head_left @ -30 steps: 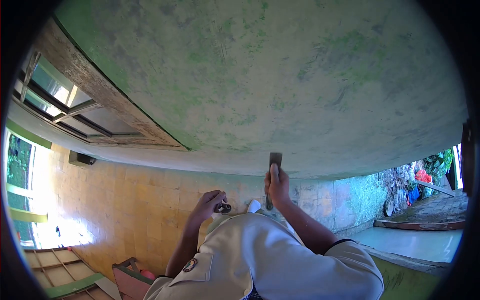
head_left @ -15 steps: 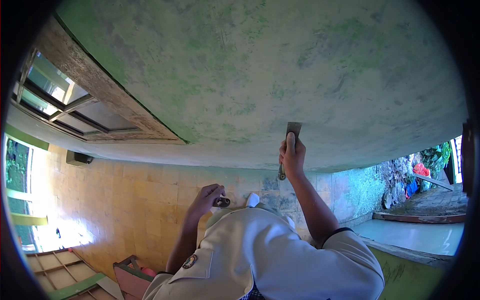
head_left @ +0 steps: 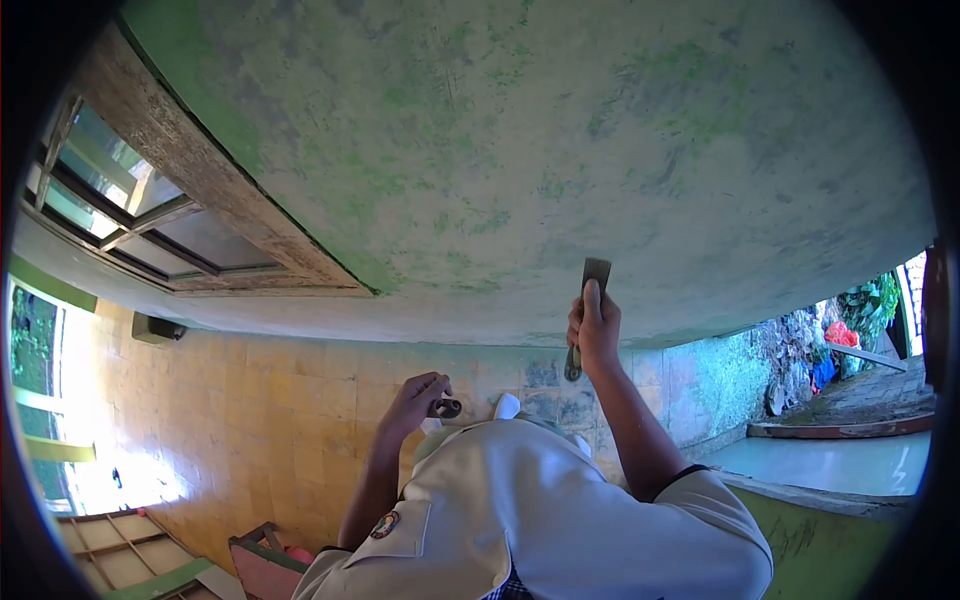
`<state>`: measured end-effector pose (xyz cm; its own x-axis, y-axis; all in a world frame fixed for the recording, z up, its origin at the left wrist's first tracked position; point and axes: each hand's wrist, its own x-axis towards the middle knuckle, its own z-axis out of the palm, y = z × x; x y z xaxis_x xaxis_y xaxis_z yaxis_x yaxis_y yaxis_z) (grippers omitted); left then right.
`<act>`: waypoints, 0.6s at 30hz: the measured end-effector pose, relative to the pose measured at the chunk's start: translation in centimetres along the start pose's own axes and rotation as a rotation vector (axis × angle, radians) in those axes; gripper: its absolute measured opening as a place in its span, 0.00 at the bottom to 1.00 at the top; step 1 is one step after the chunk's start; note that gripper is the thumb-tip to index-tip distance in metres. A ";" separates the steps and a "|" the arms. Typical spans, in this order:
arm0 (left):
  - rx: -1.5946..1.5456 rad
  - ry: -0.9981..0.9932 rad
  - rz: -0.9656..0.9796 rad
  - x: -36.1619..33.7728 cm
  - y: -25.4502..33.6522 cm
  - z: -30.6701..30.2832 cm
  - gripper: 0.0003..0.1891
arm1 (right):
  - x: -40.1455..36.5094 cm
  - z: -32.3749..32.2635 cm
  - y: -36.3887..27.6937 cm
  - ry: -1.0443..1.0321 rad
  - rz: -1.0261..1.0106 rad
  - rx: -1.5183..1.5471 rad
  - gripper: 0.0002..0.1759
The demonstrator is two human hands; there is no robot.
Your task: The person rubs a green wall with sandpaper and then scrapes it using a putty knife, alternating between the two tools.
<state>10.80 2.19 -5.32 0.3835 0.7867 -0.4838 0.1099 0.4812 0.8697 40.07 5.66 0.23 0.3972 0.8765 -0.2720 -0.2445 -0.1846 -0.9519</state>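
One scraper (head_left: pixel 594 273) in right grip (head_left: pixel 596 336) against the wall (head_left: pixel 500 150).

The wall (head_left: pixel 520 150) is mottled green on grey — floor tiles (head_left: pixel 250 420) yellow-orange, shirt (head_left: pixel 540 510) cream, scraper (head_left: pixel 595 273) dark grey.

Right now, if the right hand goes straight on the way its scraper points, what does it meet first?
The green-stained wall: the scraper in the right hand seems to lie on it, pointing along bare surface. Depth is unclear.
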 end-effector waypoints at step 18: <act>0.036 -0.017 0.092 -0.1 0.0 -2.0 0.16 | 0.5 2.0 -1.3 0.000 -0.058 0.017 0.25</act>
<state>8.97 2.89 -5.46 0.4086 0.8201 -0.4006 0.1061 0.3933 0.9133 38.84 7.26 1.64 0.4108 0.8857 -0.2160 -0.2362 -0.1255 -0.9636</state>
